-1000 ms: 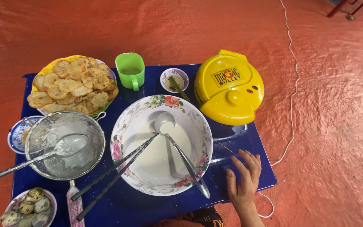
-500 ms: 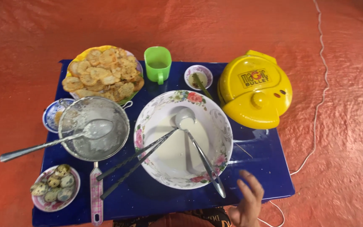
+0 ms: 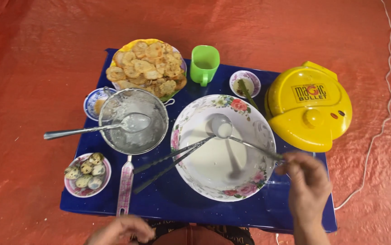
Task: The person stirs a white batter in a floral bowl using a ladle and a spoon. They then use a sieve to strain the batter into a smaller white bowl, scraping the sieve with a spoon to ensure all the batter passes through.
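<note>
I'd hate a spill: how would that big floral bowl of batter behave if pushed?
The floral bowl probably slides as one heavy piece; its thin white batter would likely slosh. The chopsticks leaning on its rim may slip off.

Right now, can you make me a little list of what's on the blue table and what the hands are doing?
Table: low blue table on an orange floor.
Right hand: right hand holds the ladle by its handle, scoop lifted over the batter.
Left hand: left hand at the near table edge, holding nothing.
Big bowl: flowered bowl with thin white batter; chopsticks lean on its rim.
Strainer: metal strainer with a spoon in it.
Plate: fried cakes.
Small dish: speckled eggs.
Also: green cup; yellow round cooker, lid closed.
</note>
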